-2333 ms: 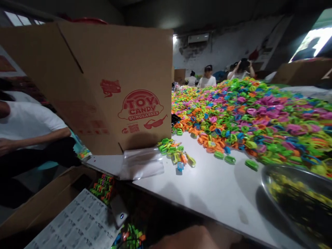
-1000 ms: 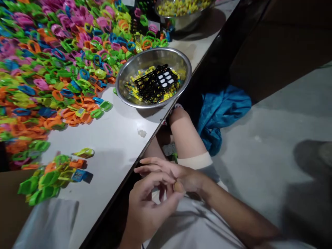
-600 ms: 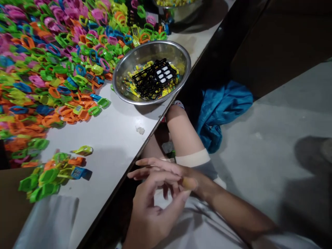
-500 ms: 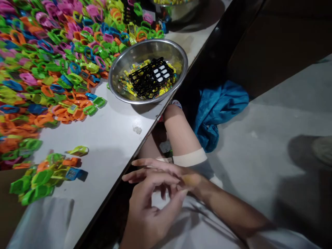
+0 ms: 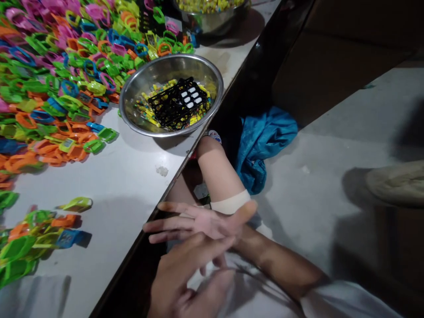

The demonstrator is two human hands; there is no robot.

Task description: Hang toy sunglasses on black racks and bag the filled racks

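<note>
My right hand [image 5: 205, 223] is held over my lap beside the table edge, palm showing, with its fingers and thumb spread and nothing in them. In front of it, lower down, is my left hand [image 5: 190, 274]. Its thumb and index finger are apart, its other fingers are partly hidden, and I see nothing held. The two hands overlap in view; whether they touch I cannot tell. On the table nearest them lies a small group of coloured plastic watch-like pieces, with a yellow one [image 5: 77, 204] and a blue one [image 5: 70, 237] at its right side.
A big heap of similar pieces [image 5: 66, 88] covers the table's far left. A metal bowl [image 5: 127, 117] holds yellow bits and black plastic frames. Another bowl [image 5: 212, 24] stands behind. Blue cloth or plastic [image 5: 265, 137] lies on the floor, and a shoe [image 5: 397, 183] is at right.
My right hand has turned its palm into view and spread its thumb. My left hand has moved slightly down and opened wider. The whole view has shifted, with the table further left.
</note>
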